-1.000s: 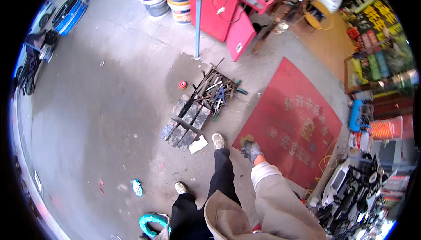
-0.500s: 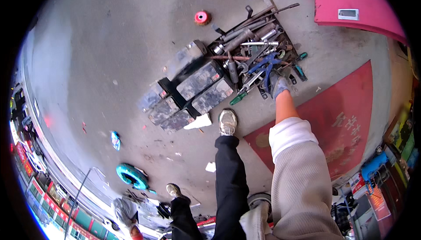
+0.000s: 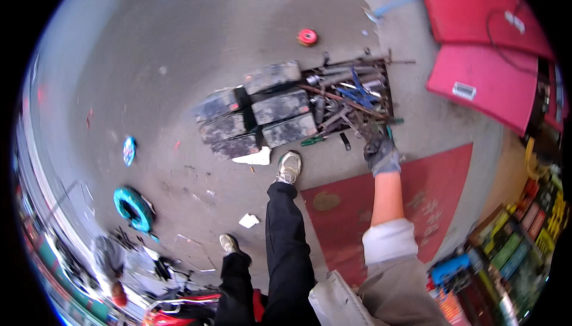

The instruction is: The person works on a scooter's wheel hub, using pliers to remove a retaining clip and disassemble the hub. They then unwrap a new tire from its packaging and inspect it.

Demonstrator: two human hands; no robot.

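My right hand (image 3: 382, 154), in a grey work glove, reaches down to the near right corner of the tool tray (image 3: 390, 96). Its fingers are curled, and a dark metal tool (image 3: 364, 127) extends from them over the heap; its kind is blurred. Blue-handled pliers (image 3: 357, 95) lie on top of the pile, apart from the hand. Around them are several wrenches, sockets and rusty bars. A green-handled screwdriver (image 3: 313, 140) sticks out at the near left edge. My left hand is out of view.
Several dirty black batteries (image 3: 281, 109) stand left of the tray. A red wire-brush wheel (image 3: 307, 37) sits beyond. Near my right arm lies a red mat (image 3: 333, 207); pink-red panels (image 3: 476, 81) stand far right. A teal-wrapped tyre (image 3: 133, 209) and a crouching person (image 3: 107, 257) are at left.
My right hand has come away from the blue-handled pliers, which now lie on the heap, and is lower at the tray's near edge. The view has turned and shifted.
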